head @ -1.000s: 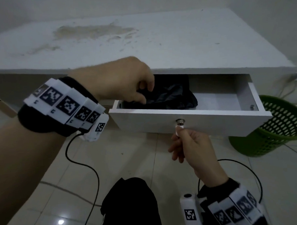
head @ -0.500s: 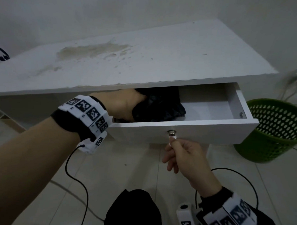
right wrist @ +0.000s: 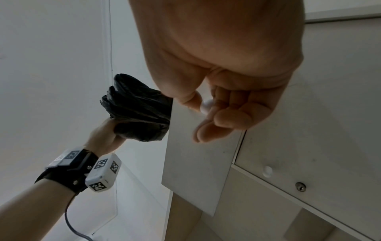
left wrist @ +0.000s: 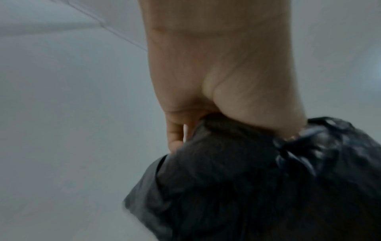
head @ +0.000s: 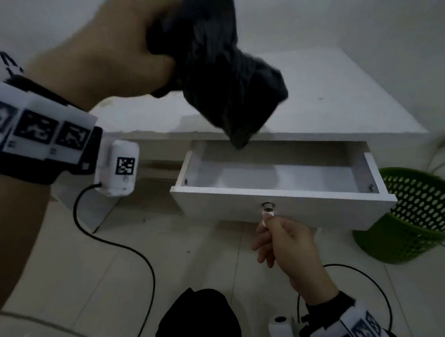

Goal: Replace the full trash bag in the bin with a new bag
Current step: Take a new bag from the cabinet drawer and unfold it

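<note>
My left hand [head: 124, 53] grips a bunched black trash bag [head: 225, 71] and holds it up in the air above the open white drawer [head: 281, 204]. The same bag [left wrist: 257, 179] fills the lower half of the left wrist view, and the bag [right wrist: 138, 109] shows beside the drawer front in the right wrist view. My right hand [head: 277, 232] pinches the small metal drawer knob [head: 268, 207] from below. The drawer's inside looks bare. A green perforated bin [head: 420, 215] stands on the floor at the right, with no bag showing in it.
A white desk [head: 327, 87] stands against the wall, its top stained at the left. A filled black bag [head: 200, 319] lies on the tiled floor by my feet. Black cables [head: 112, 244] trail from both wrist units across the floor.
My left hand has lifted the black bag out of the drawer and up above the desk. The right hand has stayed on the knob.
</note>
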The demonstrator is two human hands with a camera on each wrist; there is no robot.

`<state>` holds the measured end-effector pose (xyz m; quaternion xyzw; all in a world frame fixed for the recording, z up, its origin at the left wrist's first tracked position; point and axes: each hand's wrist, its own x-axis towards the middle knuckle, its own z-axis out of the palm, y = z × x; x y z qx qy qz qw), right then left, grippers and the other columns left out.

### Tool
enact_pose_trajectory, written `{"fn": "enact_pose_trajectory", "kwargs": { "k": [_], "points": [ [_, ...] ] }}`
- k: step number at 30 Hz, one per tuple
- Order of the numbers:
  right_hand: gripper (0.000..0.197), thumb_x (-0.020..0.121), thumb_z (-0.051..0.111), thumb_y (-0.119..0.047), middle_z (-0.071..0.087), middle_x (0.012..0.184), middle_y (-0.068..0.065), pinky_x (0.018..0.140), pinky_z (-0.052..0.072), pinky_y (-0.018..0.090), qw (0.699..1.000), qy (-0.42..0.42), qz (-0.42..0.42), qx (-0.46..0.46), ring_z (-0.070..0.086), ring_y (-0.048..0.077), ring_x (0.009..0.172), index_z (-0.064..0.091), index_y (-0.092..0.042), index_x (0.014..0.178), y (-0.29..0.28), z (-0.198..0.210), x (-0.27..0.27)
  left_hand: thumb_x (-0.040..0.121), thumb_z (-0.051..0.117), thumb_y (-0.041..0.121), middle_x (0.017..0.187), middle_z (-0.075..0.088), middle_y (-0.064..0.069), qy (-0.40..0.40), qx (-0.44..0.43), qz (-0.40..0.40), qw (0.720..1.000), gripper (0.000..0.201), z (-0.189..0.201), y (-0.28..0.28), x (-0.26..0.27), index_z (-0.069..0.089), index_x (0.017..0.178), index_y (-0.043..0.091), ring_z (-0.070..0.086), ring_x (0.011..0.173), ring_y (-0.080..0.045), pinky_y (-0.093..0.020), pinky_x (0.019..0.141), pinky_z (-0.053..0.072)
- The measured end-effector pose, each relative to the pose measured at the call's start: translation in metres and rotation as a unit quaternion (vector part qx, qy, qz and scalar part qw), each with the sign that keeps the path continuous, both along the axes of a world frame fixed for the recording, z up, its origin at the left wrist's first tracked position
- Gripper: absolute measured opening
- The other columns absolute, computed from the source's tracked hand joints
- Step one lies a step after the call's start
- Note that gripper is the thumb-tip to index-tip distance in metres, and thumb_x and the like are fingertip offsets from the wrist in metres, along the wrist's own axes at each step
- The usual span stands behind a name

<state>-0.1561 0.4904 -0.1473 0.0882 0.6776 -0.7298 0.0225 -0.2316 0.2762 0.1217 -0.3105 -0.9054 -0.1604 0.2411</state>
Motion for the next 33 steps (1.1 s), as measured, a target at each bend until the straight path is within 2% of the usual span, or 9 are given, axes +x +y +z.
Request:
{"fn": "enact_pose_trajectory", "kwargs": {
  "k": [4,6,8,11,13,16,23,29,33],
  "points": [
    [0.039,0.103,0.051,-0.028,0.068,0.058,0.016,0.043,0.038,0.027,1.0,-0.002,-0.007,0.007,0.054,0.027,0.045,0.062,-0.004,0.074,-0.001,0.002,0.001,0.081,0.064,0.023,0.064,0.053,0.003,0.008,-0.097,0.105,0.99,0.005,-0.023,0.0,-0.033,0.059,0.083,0.024,0.061,0.073,-0.028,-0.031,0.067,0.04],
    [0.04,0.103,0.051,-0.029,0.068,0.058,0.016,0.042,0.038,0.027,1.0,0.001,-0.006,0.006,0.054,0.027,0.045,0.062,-0.002,0.075,-0.001,0.005,0.001,0.081,0.062,0.022,0.086,0.059,-0.008,-0.058,-0.183,0.119,0.974,0.014,-0.055,0.002,-0.052,0.071,0.089,0.016,0.061,0.088,-0.036,-0.036,0.073,0.046],
    [0.041,0.103,0.05,-0.029,0.068,0.057,0.016,0.041,0.037,0.027,1.0,0.006,-0.007,0.005,0.054,0.026,0.044,0.062,-0.002,0.075,-0.002,0.01,0.0,0.082,0.061,0.026,0.116,0.056,-0.009,-0.143,-0.22,0.12,0.958,0.024,-0.082,-0.001,-0.061,0.071,0.103,0.019,0.058,0.103,-0.034,-0.039,0.087,0.049],
    [0.04,0.103,0.049,-0.031,0.068,0.058,0.013,0.039,0.036,0.025,1.0,0.006,-0.015,0.004,0.054,0.022,0.042,0.062,-0.004,0.077,-0.003,0.019,-0.012,0.077,0.056,0.045,0.119,0.051,-0.005,-0.191,-0.194,0.095,0.957,0.03,-0.092,-0.004,-0.062,0.059,0.102,0.03,0.056,0.099,-0.028,-0.034,0.082,0.043],
    [0.039,0.104,0.048,-0.034,0.068,0.059,0.01,0.041,0.037,0.025,1.0,-0.002,-0.018,0.007,0.055,0.02,0.043,0.062,-0.005,0.083,-0.003,0.024,-0.032,0.079,0.062,0.049,0.12,0.052,-0.006,-0.181,-0.191,0.086,0.961,0.04,-0.09,-0.006,-0.064,0.061,0.111,0.026,0.056,0.101,-0.028,-0.032,0.082,0.042],
    [0.037,0.104,0.045,-0.032,0.066,0.056,0.007,0.041,0.036,0.027,0.999,0.001,-0.044,0.005,0.053,0.02,0.042,0.06,-0.003,0.087,-0.004,0.033,-0.075,0.085,0.07,0.037,0.128,0.053,-0.006,-0.16,-0.194,0.1,0.963,0.045,-0.092,-0.009,-0.069,0.06,0.126,0.021,0.056,0.11,-0.03,-0.036,0.09,0.045],
    [0.037,0.102,0.045,-0.034,0.068,0.064,0.011,0.039,0.038,0.023,0.996,-0.006,-0.093,0.0,0.053,0.02,0.038,0.063,-0.004,0.088,-0.004,0.041,-0.154,0.09,0.064,0.029,0.131,0.052,-0.005,-0.169,-0.167,0.094,0.967,0.033,-0.099,-0.013,-0.072,0.061,0.123,0.022,0.054,0.114,-0.03,-0.042,0.097,0.045],
    [0.052,0.1,0.043,-0.056,0.071,0.071,0.014,0.042,0.042,0.027,0.998,-0.011,-0.066,0.021,0.057,0.022,0.047,0.065,-0.008,0.096,0.003,0.024,-0.127,0.089,0.063,0.026,0.134,0.051,-0.006,-0.157,-0.152,0.073,0.973,0.034,-0.105,-0.018,-0.077,0.065,0.123,0.021,0.055,0.113,-0.033,-0.039,0.095,0.042],
    [0.044,0.1,0.049,-0.049,0.072,0.068,0.008,0.046,0.046,0.029,0.99,-0.101,-0.036,0.09,0.06,0.02,0.051,0.067,-0.009,0.093,0.017,0.037,-0.069,0.087,0.064,0.018,0.138,0.047,-0.012,-0.231,-0.123,0.077,0.962,0.044,-0.091,-0.012,-0.063,0.062,0.131,0.017,0.053,0.116,-0.037,-0.039,0.096,0.043]
  ]
}}
